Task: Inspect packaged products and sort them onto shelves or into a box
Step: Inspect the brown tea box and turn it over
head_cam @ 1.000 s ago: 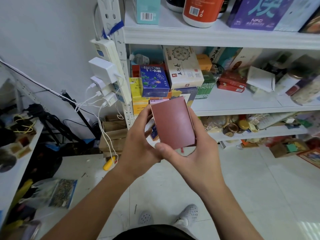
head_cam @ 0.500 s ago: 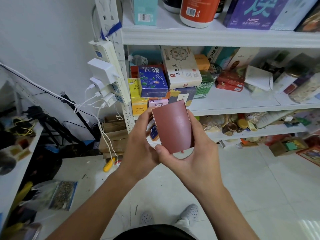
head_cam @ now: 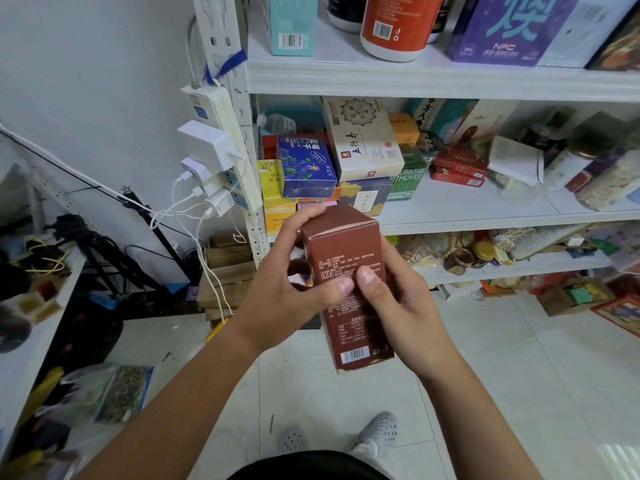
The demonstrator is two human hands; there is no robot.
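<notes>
One tall red-brown cardboard carton (head_cam: 346,244) is held in front of the body by both hands. Left-hand grip (head_cam: 287,285): fingers curled over the carton's upper left edge, thumb pressed on the printed face. Right-hand grip (head_cam: 405,303): wrapped round the right side, thumb laid on the same face, just beside the left thumb. Nothing else is held.

Long axis: runs away from the body, flap end raised toward the white metal shelving (head_cam: 485,220), barcode end low and nearest the wearer. Printed face is turned up to the camera; reading is judged to be the step in hand.

Key relation: the middle shelf lies straight ahead of and slightly above the flap end. Its bare stretch lies to the right, so the right-hand grip is judged the nearer for a placement. An open brown cardboard box (head_cam: 568,296) is seen on the floor, well apart to the right.

Counted: cartons in hand, one; hands on it, two; blue flower-printed box (head_cam: 304,168), one; cream lettered box (head_cam: 363,140), one; flat red packets (head_cam: 457,171), two, stacked
</notes>
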